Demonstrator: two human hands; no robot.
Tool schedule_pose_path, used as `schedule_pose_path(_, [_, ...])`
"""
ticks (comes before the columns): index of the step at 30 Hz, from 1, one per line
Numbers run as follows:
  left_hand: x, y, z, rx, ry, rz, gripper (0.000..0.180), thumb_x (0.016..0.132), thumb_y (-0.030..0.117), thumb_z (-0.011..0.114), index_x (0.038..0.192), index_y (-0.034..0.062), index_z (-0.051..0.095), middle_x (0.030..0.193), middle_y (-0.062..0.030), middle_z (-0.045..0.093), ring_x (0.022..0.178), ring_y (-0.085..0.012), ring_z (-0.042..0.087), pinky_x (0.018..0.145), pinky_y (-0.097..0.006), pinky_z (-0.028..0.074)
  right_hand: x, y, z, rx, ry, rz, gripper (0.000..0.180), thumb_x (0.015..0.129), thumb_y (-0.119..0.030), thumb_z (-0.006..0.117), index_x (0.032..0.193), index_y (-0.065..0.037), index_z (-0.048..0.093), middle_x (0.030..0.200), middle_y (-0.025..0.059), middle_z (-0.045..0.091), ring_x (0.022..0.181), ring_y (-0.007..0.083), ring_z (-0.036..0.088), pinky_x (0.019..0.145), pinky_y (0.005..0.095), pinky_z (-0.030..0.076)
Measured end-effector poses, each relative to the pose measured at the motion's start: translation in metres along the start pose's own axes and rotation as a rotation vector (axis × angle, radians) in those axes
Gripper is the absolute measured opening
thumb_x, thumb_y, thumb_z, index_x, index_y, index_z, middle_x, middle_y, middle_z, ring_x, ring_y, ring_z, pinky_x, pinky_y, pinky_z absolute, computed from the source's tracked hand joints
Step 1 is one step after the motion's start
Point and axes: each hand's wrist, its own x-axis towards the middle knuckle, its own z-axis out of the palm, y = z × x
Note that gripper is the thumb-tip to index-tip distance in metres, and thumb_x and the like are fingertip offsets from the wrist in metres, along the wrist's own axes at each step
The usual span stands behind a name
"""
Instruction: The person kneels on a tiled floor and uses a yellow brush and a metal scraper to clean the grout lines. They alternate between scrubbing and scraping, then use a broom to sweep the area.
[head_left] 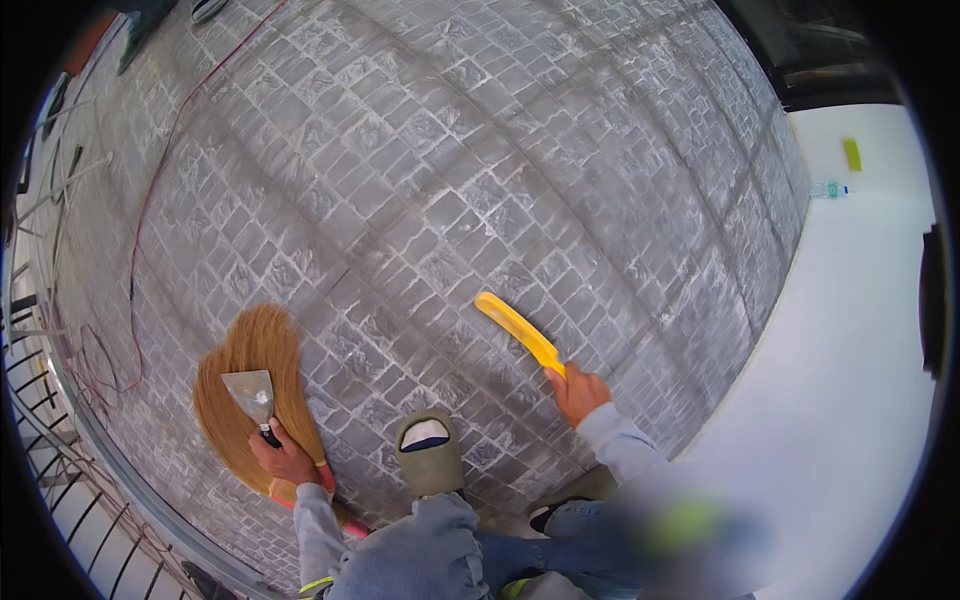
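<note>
My left hand (284, 459) is closed around the black handle of a putty knife (251, 394), its flat metal blade pointing away from me. Beneath that hand lies a straw broom (262, 338) with wide tan bristles and a reddish binding; I cannot tell whether the hand also grips the broom. On the other side, my right hand (580, 394) grips the end of a long, slightly curved yellow plastic tool (517, 328), like a brush back. Its underside is hidden. The yellow tool is held over the grey patterned stone floor (420, 250), in front of my feet.
My foot in an olive slide (432, 465) stands between the hands. A thin red cable (150, 190) runs along the left, near a metal railing (110, 515). At right is a white wall (850, 300) with a plastic bottle (828, 190) beside it. Another person's shoe (206, 8) shows at the top.
</note>
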Motion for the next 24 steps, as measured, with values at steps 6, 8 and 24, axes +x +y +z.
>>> schedule_pose_path(6, [0.0, -0.009, 0.003, 0.023, -0.039, -0.027, 0.044, 0.094, 0.037, 0.057, 0.101, -0.0056, 0.056, 0.088, -0.0208, 0.059, 0.08, -0.0347, 0.056, 0.074, -0.041, 0.043, -0.027, 0.021, -0.004, -0.042, -0.08, 0.065, 0.05, 0.094, -0.051, 0.046, 0.094, -0.002, 0.058, 0.063, 0.0248, 0.061, 0.058, 0.0447, 0.061, 0.054, 0.0534, 0.048])
schedule_pose_path(8, [0.0, -0.009, 0.004, 0.097, -0.064, -0.052, 0.046, 0.094, 0.04, 0.056, 0.103, -0.0058, 0.056, 0.09, -0.0208, 0.059, 0.082, -0.0352, 0.056, 0.074, -0.041, 0.043, 0.02, -0.026, 0.007, 0.133, -0.002, -0.017, 0.052, 0.095, -0.051, 0.045, 0.092, -0.002, 0.058, 0.067, 0.0243, 0.062, 0.063, 0.0449, 0.062, 0.058, 0.0527, 0.049])
schedule_pose_path(24, [0.0, -0.005, 0.008, 0.07, -0.054, -0.064, 0.047, 0.095, 0.04, 0.054, 0.107, -0.0053, 0.056, 0.095, -0.0214, 0.06, 0.087, -0.0356, 0.057, 0.079, -0.041, 0.044, -0.009, -0.014, -0.017, 0.052, -0.069, 0.061, 0.052, 0.094, -0.053, 0.045, 0.091, -0.003, 0.061, 0.064, 0.0232, 0.062, 0.06, 0.0434, 0.062, 0.056, 0.0522, 0.049])
